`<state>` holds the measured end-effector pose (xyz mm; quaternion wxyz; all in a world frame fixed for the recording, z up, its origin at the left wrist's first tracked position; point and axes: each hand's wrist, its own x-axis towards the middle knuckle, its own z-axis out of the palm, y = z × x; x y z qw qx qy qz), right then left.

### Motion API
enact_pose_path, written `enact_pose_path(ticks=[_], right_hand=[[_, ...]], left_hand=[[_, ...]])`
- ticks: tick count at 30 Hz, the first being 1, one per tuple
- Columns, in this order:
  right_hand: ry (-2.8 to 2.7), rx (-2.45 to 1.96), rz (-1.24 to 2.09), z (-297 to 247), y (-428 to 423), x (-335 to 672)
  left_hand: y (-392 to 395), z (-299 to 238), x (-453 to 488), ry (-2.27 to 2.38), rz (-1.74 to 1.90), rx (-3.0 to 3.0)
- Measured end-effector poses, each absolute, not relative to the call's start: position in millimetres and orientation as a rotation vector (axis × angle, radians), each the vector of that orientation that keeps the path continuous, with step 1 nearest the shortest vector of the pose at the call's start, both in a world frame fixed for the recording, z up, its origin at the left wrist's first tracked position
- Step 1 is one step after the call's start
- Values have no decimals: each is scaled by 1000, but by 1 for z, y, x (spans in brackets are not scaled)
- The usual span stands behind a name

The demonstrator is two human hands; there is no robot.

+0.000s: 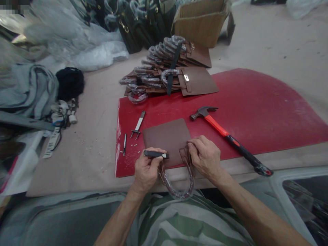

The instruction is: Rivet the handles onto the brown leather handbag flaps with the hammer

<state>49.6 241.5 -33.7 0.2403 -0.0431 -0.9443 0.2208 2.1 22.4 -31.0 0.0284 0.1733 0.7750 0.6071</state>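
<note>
Your left hand (146,171) grips a small black and silver bar-shaped tool (153,154). Your right hand (205,155) pinches the right side of the flat brown leather bag piece (166,133), which lies at the front edge of the red mat (256,106). Its plastic-wrapped handle (176,194) pokes past the worktop's (97,136) front edge. The orange and black claw hammer (228,136) lies close by your right hand. Near the mat's left edge are a silver two-pronged punch (139,123) and a thin silver rod (124,145).
</note>
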Motion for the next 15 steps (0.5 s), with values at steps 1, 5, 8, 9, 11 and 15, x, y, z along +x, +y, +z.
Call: enact_pose_path(ticks=[1, 5, 8, 9, 11, 15], right_hand=[[-2587, -121, 605, -34, 242, 50], [-2595, -128, 605, -36, 241, 49], [-2589, -126, 606, -36, 241, 49], [-2588, -127, 609, -36, 241, 49], [-2587, -129, 617, -35, 241, 49], [-2587, -132, 600, -35, 241, 49]], left_hand=[[22, -31, 2, 2406, 1864, 551], [23, -29, 3, 2560, 1766, 714], [24, -28, 4, 2682, 1661, 897], [24, -28, 4, 2710, 1638, 929], [26, -30, 5, 2752, 1607, 946], [28, -33, 6, 2809, 1566, 928]])
